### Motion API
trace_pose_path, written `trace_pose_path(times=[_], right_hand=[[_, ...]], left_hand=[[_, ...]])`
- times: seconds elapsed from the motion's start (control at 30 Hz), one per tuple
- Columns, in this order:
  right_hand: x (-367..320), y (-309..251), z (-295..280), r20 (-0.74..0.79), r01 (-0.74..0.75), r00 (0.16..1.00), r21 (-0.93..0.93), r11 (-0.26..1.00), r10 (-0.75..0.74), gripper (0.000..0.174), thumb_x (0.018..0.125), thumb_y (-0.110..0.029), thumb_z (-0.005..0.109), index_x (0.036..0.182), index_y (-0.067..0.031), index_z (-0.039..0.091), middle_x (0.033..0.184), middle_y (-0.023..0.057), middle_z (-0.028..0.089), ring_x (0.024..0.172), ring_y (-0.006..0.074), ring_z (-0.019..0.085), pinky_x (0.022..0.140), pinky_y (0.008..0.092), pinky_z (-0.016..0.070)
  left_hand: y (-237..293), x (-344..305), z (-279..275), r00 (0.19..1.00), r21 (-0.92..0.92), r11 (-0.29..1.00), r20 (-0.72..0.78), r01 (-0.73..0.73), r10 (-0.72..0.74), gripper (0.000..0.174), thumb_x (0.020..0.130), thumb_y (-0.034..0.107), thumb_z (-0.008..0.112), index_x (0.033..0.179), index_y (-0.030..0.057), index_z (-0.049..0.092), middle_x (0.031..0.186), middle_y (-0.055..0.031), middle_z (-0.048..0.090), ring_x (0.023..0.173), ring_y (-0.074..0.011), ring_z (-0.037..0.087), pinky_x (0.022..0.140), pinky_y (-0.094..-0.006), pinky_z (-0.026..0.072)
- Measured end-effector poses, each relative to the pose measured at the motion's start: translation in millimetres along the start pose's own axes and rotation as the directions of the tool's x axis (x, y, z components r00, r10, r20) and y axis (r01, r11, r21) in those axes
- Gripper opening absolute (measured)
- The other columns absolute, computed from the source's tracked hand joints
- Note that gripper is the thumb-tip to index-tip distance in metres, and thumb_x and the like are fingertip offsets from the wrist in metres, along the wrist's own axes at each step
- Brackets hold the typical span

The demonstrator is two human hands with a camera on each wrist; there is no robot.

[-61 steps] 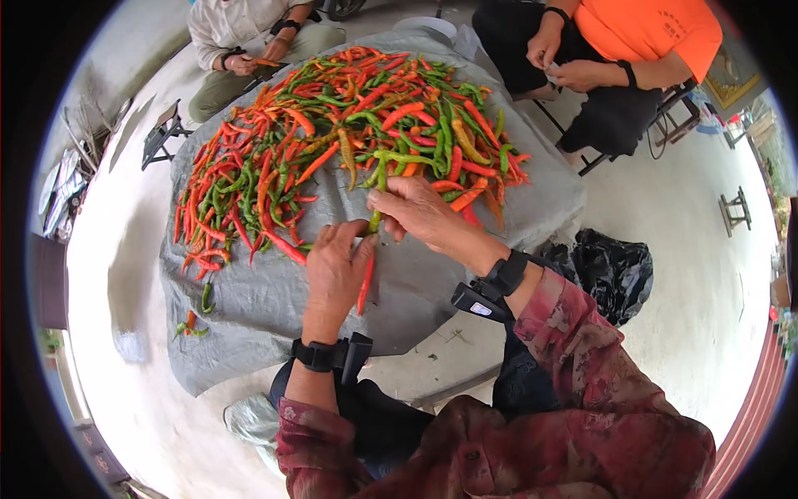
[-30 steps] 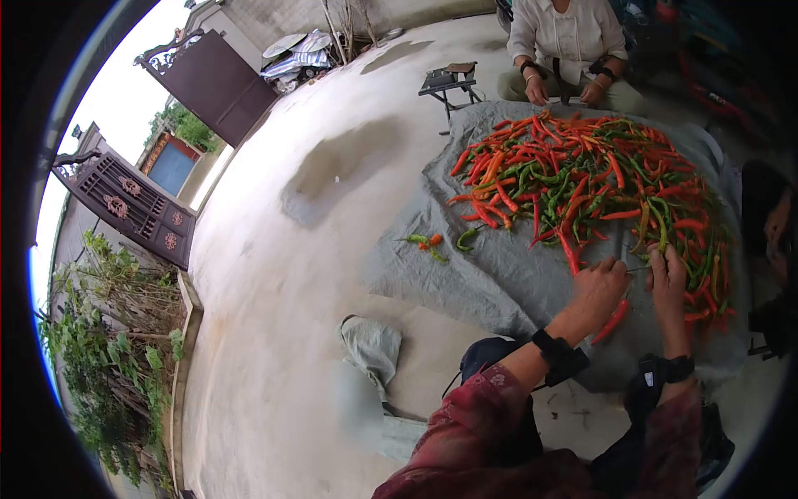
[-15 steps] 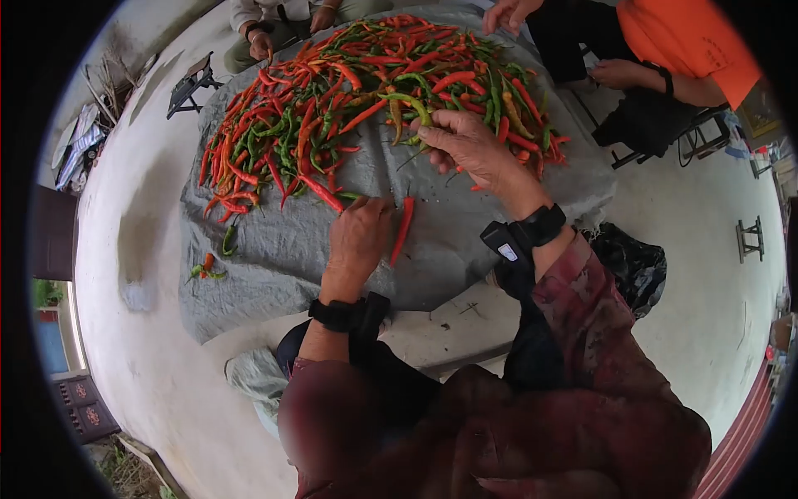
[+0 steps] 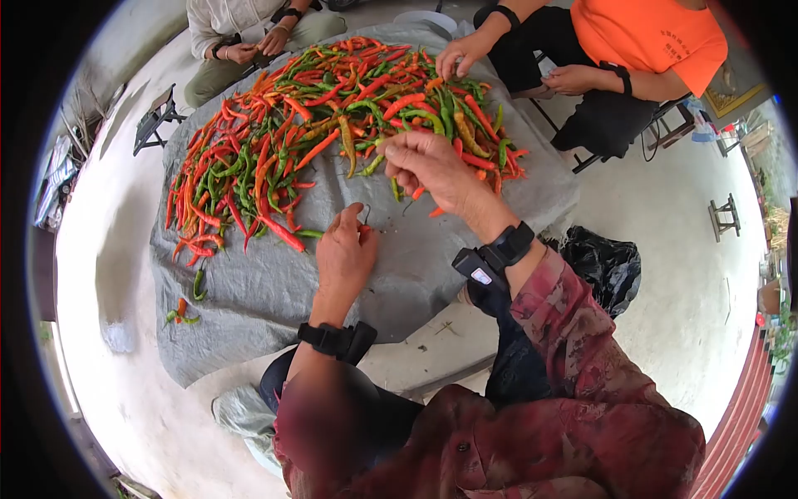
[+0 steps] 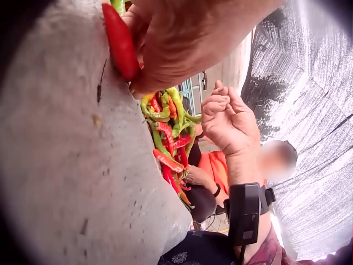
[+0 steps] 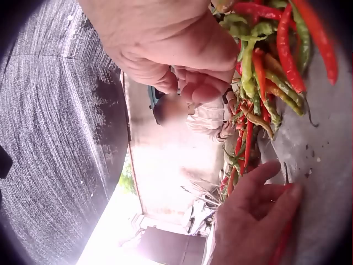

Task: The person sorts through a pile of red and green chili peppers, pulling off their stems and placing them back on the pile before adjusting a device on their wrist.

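Note:
My left hand (image 4: 345, 258) pinches a red chili pepper (image 5: 120, 41) low over the grey sheet (image 4: 416, 249). In the right wrist view the pepper's thin dark stem (image 6: 286, 174) sticks out past the thumb and fingers. My right hand (image 4: 432, 170) hovers over the near edge of the chili heap (image 4: 274, 158), its fingers curled with nothing seen between them. The left wrist view shows the same hand (image 5: 229, 121) raised, knuckles bent. Red, green and orange peppers lie just beneath it in the head view.
Two people sit across the heap, one in a pale shirt (image 4: 237, 25), one in an orange shirt (image 4: 648, 37) reaching into it. A few separate peppers (image 4: 181, 313) lie at left. A black plastic bag (image 4: 603, 266) and a small stool (image 4: 726, 218) stand at right.
The yellow-green pepper no longer shows in my right hand. My left hand has taken hold of the red pepper that lay beside it. The orange-shirted person's hand has come down onto the heap.

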State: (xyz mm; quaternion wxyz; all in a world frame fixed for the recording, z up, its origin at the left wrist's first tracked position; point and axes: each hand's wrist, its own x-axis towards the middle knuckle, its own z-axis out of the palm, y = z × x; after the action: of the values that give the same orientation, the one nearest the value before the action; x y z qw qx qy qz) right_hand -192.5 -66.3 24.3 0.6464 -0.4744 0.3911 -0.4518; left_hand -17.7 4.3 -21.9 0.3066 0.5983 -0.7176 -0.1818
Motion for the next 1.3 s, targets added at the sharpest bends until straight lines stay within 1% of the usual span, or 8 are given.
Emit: trace_pose_path(times=[0.17,0.23,0.37,0.5,0.77,0.83,0.97,1.3], right_hand=[[0,23,6,0.198,0.263,0.964,-0.606,0.751,-0.178,0.032,0.09,-0.03,0.057,0.095,0.0013,0.062,0.068,0.0025,0.058,0.058,0.0085,0.054,0.052,0.0255,0.0442],[-1,35,12,0.3,0.295,0.945,-0.603,0.741,-0.132,0.036,0.089,-0.034,0.057,0.094,0.0015,0.062,0.067,0.003,0.057,0.057,0.0111,0.053,0.053,0.0279,0.0436],[-12,20,29,0.486,0.283,0.869,-0.646,0.708,0.096,0.047,0.088,-0.044,0.055,0.093,0.0024,0.061,0.063,0.0047,0.056,0.057,0.0166,0.053,0.054,0.032,0.0415],[-17,25,38,0.479,0.408,0.869,-0.554,0.725,-0.123,0.042,0.088,-0.042,0.056,0.09,0.0003,0.061,0.061,0.0049,0.055,0.057,0.0157,0.052,0.054,0.0307,0.0406],[-13,-2,25,0.423,0.09,0.886,-0.556,0.826,0.188,0.029,0.087,-0.03,0.057,0.084,-0.0014,0.062,0.066,0.0028,0.06,0.058,0.0106,0.054,0.052,0.0256,0.0406],[-7,0,14,0.255,-0.064,0.961,-0.163,0.985,0.105,0.03,0.09,-0.032,0.056,0.087,-0.0031,0.062,0.068,0.0017,0.06,0.058,0.0091,0.053,0.051,0.0225,0.0406],[7,11,-2,-0.032,-0.134,0.984,0.524,0.841,0.177,0.028,0.094,-0.031,0.052,0.099,-0.0034,0.059,0.072,0.0017,0.06,0.056,0.0082,0.051,0.05,0.0219,0.0422],[-9,11,7,0.166,-0.143,0.977,0.034,0.989,0.136,0.026,0.091,-0.029,0.057,0.099,-0.0034,0.059,0.071,-0.0006,0.058,0.056,0.0052,0.05,0.048,0.0196,0.0406]], left_hand=[[-10,5,-17,0.979,-0.245,0.965,-0.199,-0.094,0.045,0.026,0.081,0.006,0.063,0.105,0.0004,0.056,0.082,-0.0092,0.062,0.067,-0.0163,0.059,0.061,-0.0284,0.0486],[-12,5,-27,0.983,-0.774,0.633,-0.091,0.031,-0.159,0.017,0.087,0.011,0.061,0.101,0.0034,0.056,0.087,-0.0041,0.062,0.071,-0.0098,0.058,0.061,-0.023,0.048],[-5,5,-37,0.95,-0.913,0.407,-0.105,0.024,-0.292,0.014,0.09,0.018,0.06,0.096,0.0063,0.055,0.089,-0.0007,0.06,0.073,-0.006,0.055,0.061,-0.0201,0.0478],[-12,6,-42,0.939,-0.908,0.419,-0.161,-0.02,-0.303,0.015,0.09,0.02,0.06,0.093,0.0059,0.057,0.086,-0.0007,0.06,0.072,-0.0065,0.055,0.061,-0.0207,0.0483],[-35,0,-53,0.876,-0.854,0.515,-0.196,0.067,-0.44,0.025,0.093,0.029,0.055,0.092,0.0048,0.061,0.079,0.0014,0.061,0.064,-0.0041,0.052,0.058,-0.02,0.0427],[-37,0,-61,0.859,-0.853,0.521,-0.242,0.034,-0.451,0.023,0.093,0.026,0.054,0.09,0.0042,0.061,0.077,0.0008,0.06,0.063,-0.005,0.051,0.057,-0.0201,0.0424],[-41,1,-64,0.863,-0.761,0.649,-0.321,0.011,-0.391,0.021,0.094,0.022,0.054,0.09,0.0022,0.06,0.075,0.0002,0.058,0.063,-0.0051,0.051,0.056,-0.02,0.0415],[-67,65,-95,0.97,0.101,0.993,-0.239,0.065,-0.039,0.042,0.079,0.024,0.067,0.113,0.0015,0.056,0.108,-0.0153,0.058,0.098,-0.0297,0.054,0.082,-0.0398,0.0437]])
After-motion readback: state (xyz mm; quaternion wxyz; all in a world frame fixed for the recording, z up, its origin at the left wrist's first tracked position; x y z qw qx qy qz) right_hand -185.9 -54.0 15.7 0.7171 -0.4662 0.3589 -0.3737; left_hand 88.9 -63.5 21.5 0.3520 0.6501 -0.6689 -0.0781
